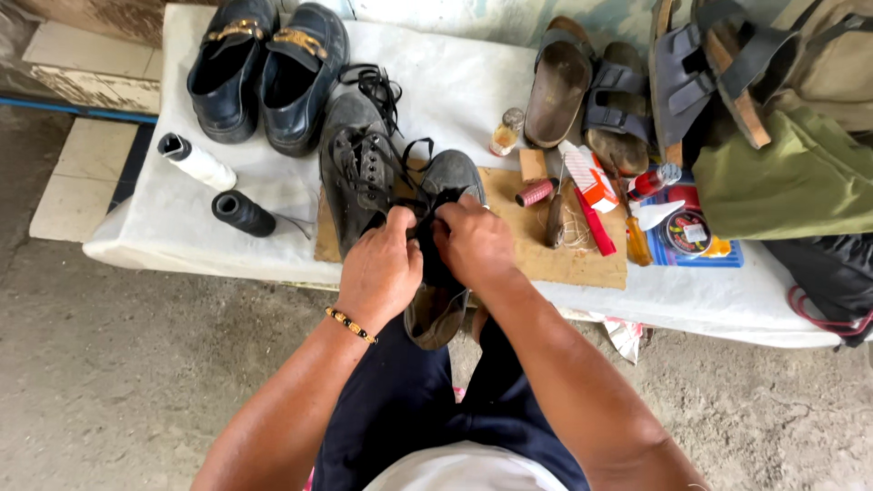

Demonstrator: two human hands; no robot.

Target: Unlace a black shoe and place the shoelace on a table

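Both your left hand (382,268) and right hand (475,244) pinch the grey shoe (441,273) at its soft, floppy upper (laces apparently at 12 o'clock), so keep each grip near the stiffer sole.

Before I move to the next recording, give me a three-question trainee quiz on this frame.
1. True or false: both hands, left hand and right hand, are on the grey lace-up shoe.
2. Which spool lies nearer the left hand: (a) white thread spool or (b) black thread spool?
3. What sits at the table's far left corner?

Key: 1 true. 2 b. 3 a pair of black loafers with gold buckles.
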